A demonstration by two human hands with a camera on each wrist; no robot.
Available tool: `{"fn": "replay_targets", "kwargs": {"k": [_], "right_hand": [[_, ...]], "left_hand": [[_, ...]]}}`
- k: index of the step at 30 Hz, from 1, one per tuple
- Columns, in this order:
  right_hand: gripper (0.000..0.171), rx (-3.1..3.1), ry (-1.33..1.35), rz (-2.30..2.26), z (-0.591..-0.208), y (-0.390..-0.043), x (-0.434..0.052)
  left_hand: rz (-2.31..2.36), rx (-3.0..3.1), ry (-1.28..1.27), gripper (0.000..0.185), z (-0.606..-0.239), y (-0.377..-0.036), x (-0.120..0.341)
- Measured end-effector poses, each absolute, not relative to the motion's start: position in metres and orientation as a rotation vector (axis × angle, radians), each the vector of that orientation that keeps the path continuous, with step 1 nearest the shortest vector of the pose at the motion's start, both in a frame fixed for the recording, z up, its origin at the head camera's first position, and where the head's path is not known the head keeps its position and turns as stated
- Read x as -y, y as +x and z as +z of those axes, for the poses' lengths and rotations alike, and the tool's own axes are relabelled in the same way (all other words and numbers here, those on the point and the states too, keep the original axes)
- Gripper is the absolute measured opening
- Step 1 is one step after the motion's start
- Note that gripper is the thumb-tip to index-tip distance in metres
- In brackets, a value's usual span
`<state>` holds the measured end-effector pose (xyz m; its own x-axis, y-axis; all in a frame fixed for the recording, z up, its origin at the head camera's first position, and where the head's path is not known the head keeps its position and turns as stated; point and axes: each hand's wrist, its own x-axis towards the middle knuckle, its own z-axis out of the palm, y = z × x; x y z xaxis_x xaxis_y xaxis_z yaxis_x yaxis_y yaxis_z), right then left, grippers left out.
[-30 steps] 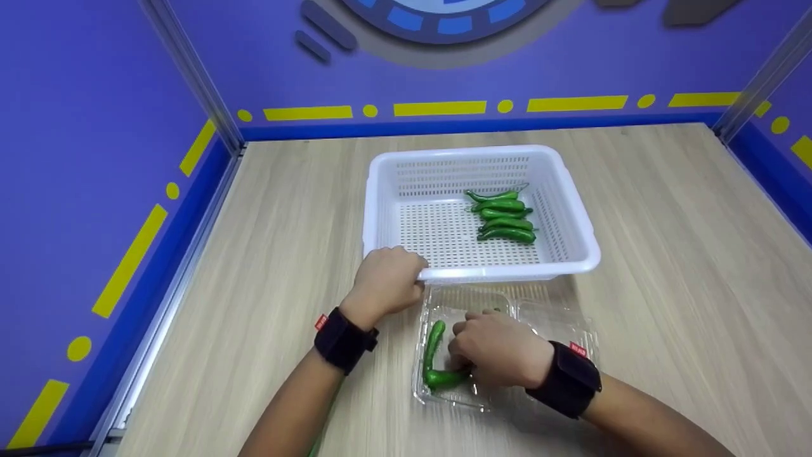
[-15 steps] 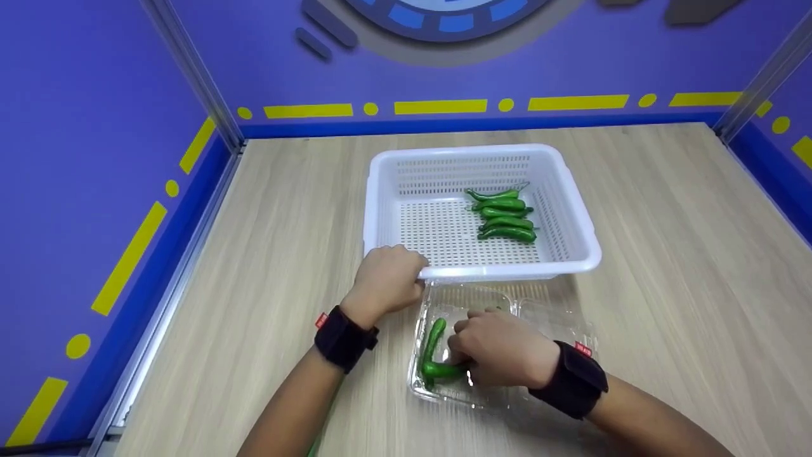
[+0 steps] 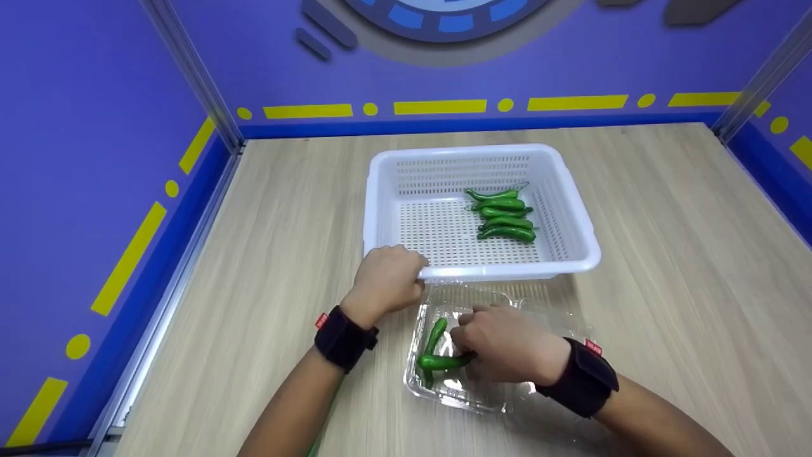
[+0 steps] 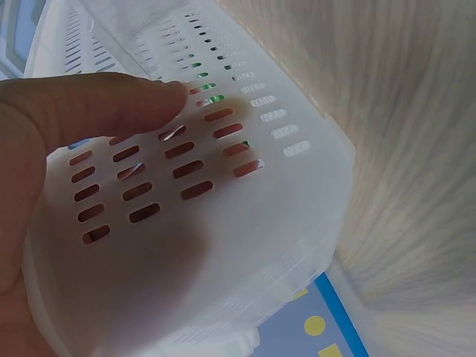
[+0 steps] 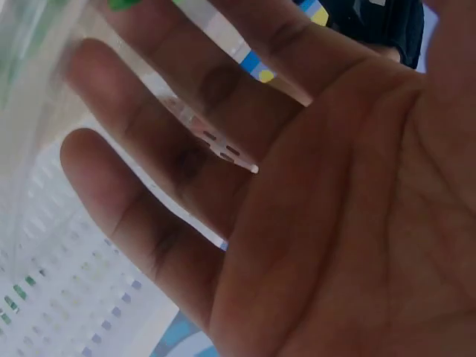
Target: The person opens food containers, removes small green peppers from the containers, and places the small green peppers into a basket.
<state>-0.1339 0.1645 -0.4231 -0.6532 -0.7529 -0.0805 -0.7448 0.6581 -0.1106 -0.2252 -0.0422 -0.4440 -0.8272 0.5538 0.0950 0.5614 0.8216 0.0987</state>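
Note:
My left hand (image 3: 387, 279) grips the near left rim of a white slotted basket (image 3: 507, 271); in the left wrist view its thumb (image 4: 89, 111) lies against the basket wall (image 4: 245, 223). Several green peppers (image 3: 504, 216) lie side by side in the basket's right half. In front of the basket sits a clear plastic clamshell tray (image 3: 457, 395). My right hand (image 3: 501, 343) reaches into it and pinches one green pepper (image 3: 441, 362) by its right end. A second pepper (image 3: 434, 333) lies in the tray just left of that hand. The right wrist view shows mostly the palm (image 5: 335, 223).
The wooden table (image 3: 666, 209) is walled by purple panels at the back and both sides, with metal posts at the corners. The tray's open lid (image 3: 558, 324) lies to the right behind my right hand.
My right hand has drawn the pinched pepper up and slightly toward the basket, off the tray's near corner. The tray shifted a little. The left hand has stayed on the rim.

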Motion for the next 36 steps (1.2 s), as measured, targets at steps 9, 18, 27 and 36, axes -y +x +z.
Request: {"fn": "replay_targets", "kwargs": {"k": [9, 18, 27, 36], "right_hand": [[0.015, -2.770, -1.260, -0.170, -0.410, -0.138, -0.175], [0.016, -2.791, -1.268, -0.256, -0.399, -0.141, -0.187], [0.017, -2.830, -1.291, -0.309, -0.397, -0.144, -0.192], [0.018, -2.903, -1.362, -0.390, -0.387, -0.152, -0.199]], "left_hand": [[-0.194, 2.940, -0.905, 0.031, -0.445, -0.226, 0.043], [-0.204, 2.935, -0.899, 0.032, -0.446, -0.226, 0.043], [-0.172, 2.942, -0.900, 0.035, -0.447, -0.227, 0.042], [-0.194, 2.941, -0.901, 0.029, -0.447, -0.227, 0.042]]}}
